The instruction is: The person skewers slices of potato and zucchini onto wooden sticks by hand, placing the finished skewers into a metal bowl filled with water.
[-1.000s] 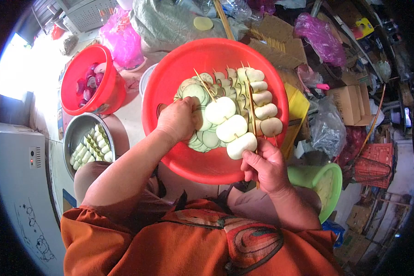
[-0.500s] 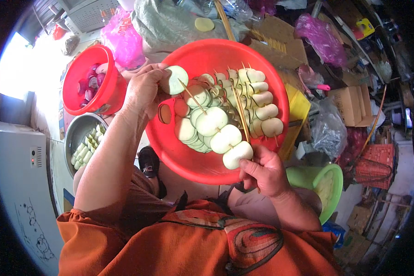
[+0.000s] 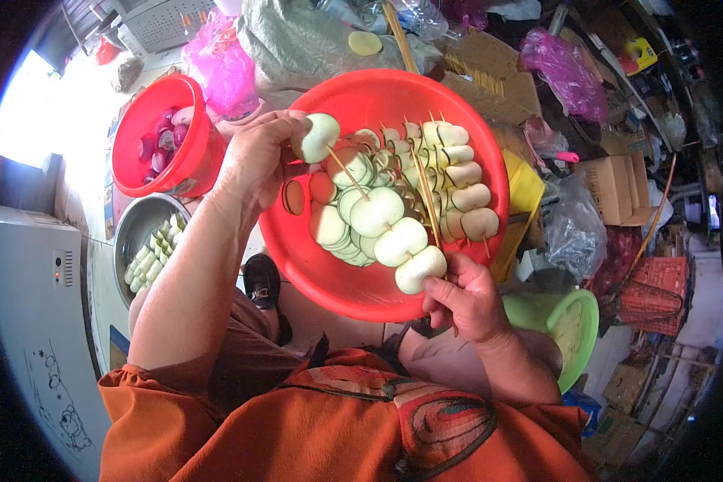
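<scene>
Above the left side of a large red basin (image 3: 329,289), my left hand (image 3: 257,157) pinches a pale round slice (image 3: 316,138) against the pointed end of a bamboo skewer (image 3: 347,172). Three pale slice groups (image 3: 401,242) are threaded lower on that skewer. My right hand (image 3: 467,299) is closed on the skewer's lower end and on other bare sticks (image 3: 426,197). Loose round slices (image 3: 329,226) lie in the basin beneath. Filled skewers (image 3: 463,175) rest side by side along its right side.
A red bucket (image 3: 124,153) with purple pieces stands at left, above a metal bowl (image 3: 124,233) of white-green skewers. At lower right is a green tub (image 3: 588,329). Cardboard boxes (image 3: 610,189) and plastic bags (image 3: 574,233) lie at right. A white cabinet (image 3: 32,273) is far left.
The slice in my left hand has tilted and now meets the skewer's tip more squarely. Both hands and the basin appear slightly farther right in the view.
</scene>
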The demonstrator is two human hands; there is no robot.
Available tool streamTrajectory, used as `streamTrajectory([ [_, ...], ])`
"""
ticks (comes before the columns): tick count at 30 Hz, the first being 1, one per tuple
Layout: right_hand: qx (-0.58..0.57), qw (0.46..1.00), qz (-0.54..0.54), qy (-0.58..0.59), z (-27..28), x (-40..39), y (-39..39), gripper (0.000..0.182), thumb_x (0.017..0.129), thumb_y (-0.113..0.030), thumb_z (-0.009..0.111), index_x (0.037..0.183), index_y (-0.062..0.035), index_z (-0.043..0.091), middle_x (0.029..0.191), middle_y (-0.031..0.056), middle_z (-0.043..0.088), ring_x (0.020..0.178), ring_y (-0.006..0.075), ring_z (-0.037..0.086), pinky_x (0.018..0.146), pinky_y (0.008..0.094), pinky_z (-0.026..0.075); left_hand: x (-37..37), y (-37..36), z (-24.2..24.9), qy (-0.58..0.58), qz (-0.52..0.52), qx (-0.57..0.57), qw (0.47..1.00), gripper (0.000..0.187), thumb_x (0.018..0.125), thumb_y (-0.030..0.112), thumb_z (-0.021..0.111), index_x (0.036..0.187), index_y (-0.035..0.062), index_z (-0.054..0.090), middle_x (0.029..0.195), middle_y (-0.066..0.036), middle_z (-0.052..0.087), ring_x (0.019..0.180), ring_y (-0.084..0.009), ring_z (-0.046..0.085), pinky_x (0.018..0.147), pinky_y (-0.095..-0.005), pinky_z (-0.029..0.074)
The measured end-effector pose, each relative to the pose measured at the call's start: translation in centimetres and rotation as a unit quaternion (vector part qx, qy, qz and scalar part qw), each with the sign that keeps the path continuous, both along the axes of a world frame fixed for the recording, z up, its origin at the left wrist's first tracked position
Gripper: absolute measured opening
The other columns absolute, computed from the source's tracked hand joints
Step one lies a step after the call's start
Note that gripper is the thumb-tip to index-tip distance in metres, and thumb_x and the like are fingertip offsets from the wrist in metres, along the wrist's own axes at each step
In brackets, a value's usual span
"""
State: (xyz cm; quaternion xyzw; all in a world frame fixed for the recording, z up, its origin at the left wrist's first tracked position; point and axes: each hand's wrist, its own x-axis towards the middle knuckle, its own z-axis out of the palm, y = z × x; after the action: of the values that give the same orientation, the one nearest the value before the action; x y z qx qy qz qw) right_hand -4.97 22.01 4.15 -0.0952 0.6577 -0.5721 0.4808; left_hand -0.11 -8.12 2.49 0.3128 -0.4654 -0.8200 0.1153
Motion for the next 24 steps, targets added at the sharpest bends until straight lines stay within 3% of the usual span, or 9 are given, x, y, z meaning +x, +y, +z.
streamTrajectory([
  [4, 0.003, 1.0, -0.002, 0.004, -0.1, -0.1, -0.1, 0.015, 0.088, -0.015, 0.058, 0.097, -0.0037, 0.055, 0.068, 0.0026, 0.058, 0.046, 0.0058, 0.051, 0.041, 0.0184, 0.04, -0.2, 1.3, 1.1, -0.059, -0.022, 0.005, 0.998, 0.015, 0.085, 0.014, 0.058, 0.098, 0.007, 0.055, 0.089, -0.006, 0.06, 0.078, -0.0155, 0.059, 0.064, -0.0309, 0.052],
  [11, 0.008, 1.0, 0.002, -0.001, 0.1, 0.0, 0.0, 0.017, 0.087, -0.015, 0.059, 0.099, -0.0034, 0.055, 0.07, 0.0026, 0.058, 0.048, 0.0058, 0.051, 0.041, 0.0187, 0.041, -0.7, 1.1, -1.5, 0.005, 0.004, 0.005, 1.0, 0.013, 0.087, 0.015, 0.058, 0.097, 0.0077, 0.055, 0.086, -0.006, 0.061, 0.076, -0.0153, 0.061, 0.062, -0.0286, 0.052],
  [16, 0.001, 1.0, -0.001, -0.008, 0.0, 0.2, -0.2, 0.017, 0.087, -0.015, 0.059, 0.1, -0.0032, 0.056, 0.071, 0.0027, 0.058, 0.05, 0.0058, 0.051, 0.042, 0.0189, 0.041, -0.5, 2.1, -0.3, 0.0, 0.016, 0.038, 0.999, 0.013, 0.087, 0.014, 0.058, 0.096, 0.0044, 0.056, 0.089, -0.009, 0.063, 0.074, -0.0172, 0.063, 0.059, -0.027, 0.053],
  [18, 0.0, 1.0, -0.002, -0.009, -0.3, 0.2, -0.2, 0.017, 0.087, -0.015, 0.059, 0.1, -0.0031, 0.056, 0.071, 0.0028, 0.058, 0.05, 0.006, 0.052, 0.042, 0.0192, 0.041, -0.3, 2.8, 0.1, -0.005, -0.065, 0.089, 0.994, 0.014, 0.089, 0.018, 0.056, 0.094, 0.0044, 0.057, 0.087, -0.009, 0.063, 0.071, -0.0171, 0.063, 0.059, -0.0289, 0.053],
  [24, -0.009, 1.0, -0.015, -0.004, -0.5, 0.0, -0.4, 0.018, 0.088, -0.016, 0.059, 0.1, -0.0029, 0.056, 0.07, 0.003, 0.058, 0.049, 0.0066, 0.051, 0.044, 0.0205, 0.042, -0.5, 5.0, -0.6, -0.013, -0.046, 0.089, 0.995, 0.015, 0.088, 0.015, 0.058, 0.097, 0.0034, 0.056, 0.092, -0.009, 0.065, 0.082, -0.018, 0.065, 0.067, -0.0271, 0.053],
])
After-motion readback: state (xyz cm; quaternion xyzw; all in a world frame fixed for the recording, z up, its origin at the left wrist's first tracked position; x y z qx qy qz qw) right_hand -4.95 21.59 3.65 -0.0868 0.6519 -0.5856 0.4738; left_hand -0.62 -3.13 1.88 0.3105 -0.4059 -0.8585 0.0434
